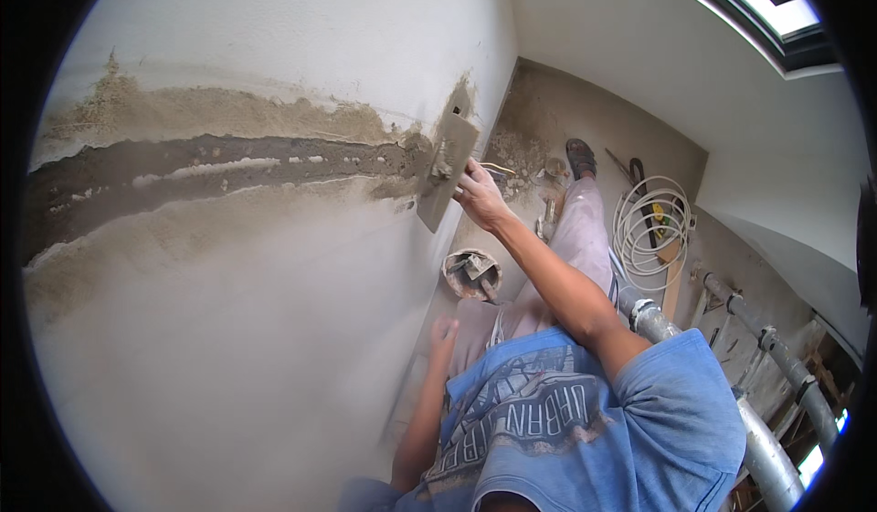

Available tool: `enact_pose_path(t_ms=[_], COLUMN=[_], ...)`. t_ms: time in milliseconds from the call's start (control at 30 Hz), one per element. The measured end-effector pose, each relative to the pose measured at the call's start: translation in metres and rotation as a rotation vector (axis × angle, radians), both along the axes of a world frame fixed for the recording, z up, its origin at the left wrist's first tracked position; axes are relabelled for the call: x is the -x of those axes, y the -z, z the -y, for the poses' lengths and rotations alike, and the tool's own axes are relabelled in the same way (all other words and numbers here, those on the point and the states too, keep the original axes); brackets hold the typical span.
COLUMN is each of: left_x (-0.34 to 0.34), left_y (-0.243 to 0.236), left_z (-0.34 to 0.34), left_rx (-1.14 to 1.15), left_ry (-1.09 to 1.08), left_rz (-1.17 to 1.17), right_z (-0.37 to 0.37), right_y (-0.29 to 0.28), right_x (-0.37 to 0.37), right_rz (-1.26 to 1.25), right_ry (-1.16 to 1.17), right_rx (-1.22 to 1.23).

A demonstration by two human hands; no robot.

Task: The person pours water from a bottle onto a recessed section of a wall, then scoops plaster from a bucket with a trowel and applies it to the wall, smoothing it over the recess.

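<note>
My right hand (482,196) grips a flat rectangular plastering trowel (456,151) at its edge nearest me. A lump of grey mortar sits on the trowel's middle. The trowel is up close to the wall (301,265), at the right end of a long dark channel (219,160) with rough mortar edges. Whether it touches the wall is hard to tell. Lower down, my left hand (445,330) hangs beside the wall, somewhat blurred, its fingers loosely apart with nothing seen in them.
A round bucket (471,274) with tools inside stands below the trowel. Mortar crumbs litter the floor (557,92) near my shoe (581,158). Right of my leg lie a coiled pale hose or cable (630,238) and a handsaw-like tool. Metal scaffold poles (763,448) run along my right side.
</note>
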State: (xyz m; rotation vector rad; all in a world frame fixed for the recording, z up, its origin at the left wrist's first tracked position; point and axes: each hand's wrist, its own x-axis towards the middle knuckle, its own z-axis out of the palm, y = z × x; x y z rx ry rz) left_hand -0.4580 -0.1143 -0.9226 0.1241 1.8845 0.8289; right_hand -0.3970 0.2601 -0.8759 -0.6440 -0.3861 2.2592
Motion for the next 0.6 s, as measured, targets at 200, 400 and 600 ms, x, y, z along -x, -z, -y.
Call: enact_pose_path(t_ms=[200,400,600], left_x=[-0.002,-0.003,0.016], left_y=[-0.047,-0.042,-0.1], left_z=[0.036,0.049,-0.049], left_rx=[0.083,0.019,-0.134], left_ry=[-0.112,-0.136,-0.346], left_rz=[-0.017,0.006,0.195], right_z=[0.011,0.012,0.067], right_y=[0.024,-0.003,-0.047], right_x=[0.028,0.066,0.04], right_rz=[0.342,0.72,0.574], right_ry=[0.131,0.35,0.023], right_rx=[-0.408,-0.629,-0.895])
